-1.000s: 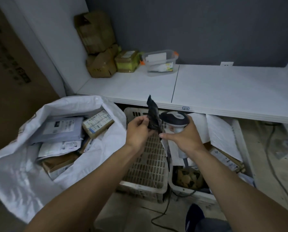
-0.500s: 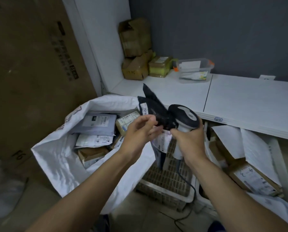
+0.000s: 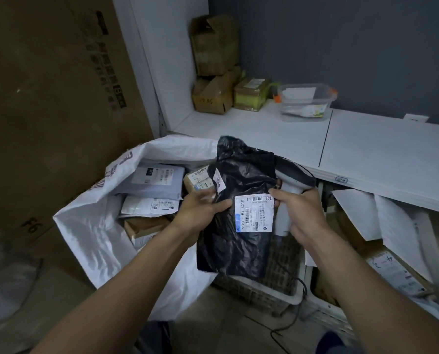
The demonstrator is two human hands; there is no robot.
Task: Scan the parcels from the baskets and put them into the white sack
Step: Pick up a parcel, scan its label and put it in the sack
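Two bare forearms reach forward from the bottom edge. The left hand (image 3: 200, 210) pinches the left edge of a black bag (image 3: 241, 221), thumb on top and fingers curled behind it. The right hand (image 3: 302, 213) is closed round the grip of a scanner (image 3: 293, 183), and its thumb presses the right edge of the bag's white label (image 3: 254, 213), which faces the camera with a barcode along its top. The bag hangs crumpled between the hands, above the near rim of an empty slatted basket (image 3: 277, 279) and just right of the sack (image 3: 95, 226). The scanner's head is mostly hidden behind the bag, and its cable (image 3: 298, 302) trails down past the basket to the floor. The sack stands open at the left, holding grey mailers and small labelled cartons. To the right, a second basket (image 3: 325, 310) holds white mailers and a brown carton. Beyond them runs a white shelf (image 3: 366, 149); at its far corner stand stacked cartons (image 3: 213, 67) and a clear tub (image 3: 305, 103), against a grey wall.
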